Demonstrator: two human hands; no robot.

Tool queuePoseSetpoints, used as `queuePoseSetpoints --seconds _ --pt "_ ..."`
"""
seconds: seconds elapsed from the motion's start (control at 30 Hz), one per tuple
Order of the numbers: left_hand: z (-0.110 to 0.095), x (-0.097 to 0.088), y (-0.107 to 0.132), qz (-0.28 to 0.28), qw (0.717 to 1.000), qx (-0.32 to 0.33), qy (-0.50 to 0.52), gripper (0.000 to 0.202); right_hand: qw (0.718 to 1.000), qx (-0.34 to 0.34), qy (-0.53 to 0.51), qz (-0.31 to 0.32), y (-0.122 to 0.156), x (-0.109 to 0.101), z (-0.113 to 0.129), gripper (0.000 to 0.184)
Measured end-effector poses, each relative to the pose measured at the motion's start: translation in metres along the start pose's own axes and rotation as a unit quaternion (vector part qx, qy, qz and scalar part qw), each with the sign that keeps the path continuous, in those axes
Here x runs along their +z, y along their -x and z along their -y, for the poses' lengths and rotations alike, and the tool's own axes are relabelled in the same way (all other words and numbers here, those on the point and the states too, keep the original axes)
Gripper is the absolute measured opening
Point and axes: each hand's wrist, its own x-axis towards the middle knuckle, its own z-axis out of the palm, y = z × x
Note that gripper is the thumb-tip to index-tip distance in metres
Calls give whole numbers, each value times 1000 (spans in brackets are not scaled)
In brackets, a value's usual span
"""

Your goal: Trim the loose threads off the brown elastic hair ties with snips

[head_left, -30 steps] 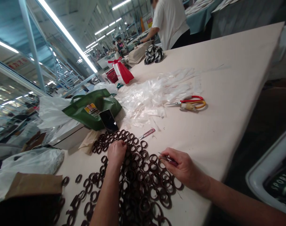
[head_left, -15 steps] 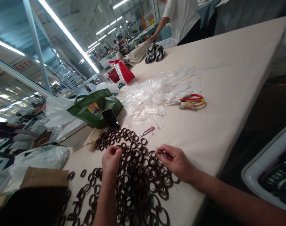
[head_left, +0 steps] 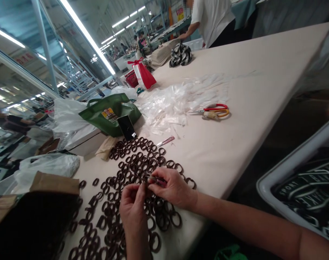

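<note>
Many small dark brown rings (head_left: 126, 173) lie in a loose pile on the pale table, all around both hands. My left hand (head_left: 133, 204) is closed, thumb and fingers pinched on a brown ring (head_left: 144, 186) that is mostly hidden by the fingers. Right beside it, my right hand (head_left: 174, 187) is wrapped round small thread snips (head_left: 160, 181) with a purplish handle. Their metal tip points left at the ring in my left fingers. A similar pair of snips with a pink handle (head_left: 167, 141) lies on the table behind the pile.
Scissors with red and yellow handles (head_left: 214, 112) lie beyond, near clear plastic bags (head_left: 175, 101). A phone (head_left: 127, 128) leans on a green bag (head_left: 107, 115). An open cardboard box (head_left: 54, 184) stands at left. A person in a white shirt (head_left: 212, 21) works at the far end.
My right hand has moved left with the snips and now meets my left hand. The left hand has shifted slightly right and down over the pile. The view has tilted a little.
</note>
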Motion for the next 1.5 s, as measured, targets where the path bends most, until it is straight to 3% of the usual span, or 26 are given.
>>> queuePoseSetpoints --seconds 0.2,0.33,0.5,0.67,0.83,1.0,1.1,1.17,1.33,1.5 --pt "3 -19 24 -12 994 56 -97 42 998 -3 46 45 16 6 4 8" --pt "8 -37 30 27 990 13 -136 37 987 102 -37 118 20 5 10 9" --pt "15 -42 40 78 991 -101 38 33 932 244 -206 169 24 5 13 12" --pt "19 -34 51 84 969 -146 182 30 905 285 -262 176 28 5 15 18" --pt "25 -32 57 46 967 -145 206 27 912 258 -247 202 30 2 16 27" --pt "21 -33 58 6 975 -118 186 27 943 197 -179 198 29 -5 19 34" --pt "20 -36 57 -5 982 -110 156 29 968 129 -77 201 30 -14 22 34" --pt "21 -38 57 -19 989 -89 117 28 978 50 31 198 32 -19 23 34" --pt "21 -41 60 -40 999 -3 -35 23 946 -126 252 160 42 -19 24 30" --pt "16 -41 64 -29 989 67 -125 23 911 -175 340 152 44 -15 23 33"
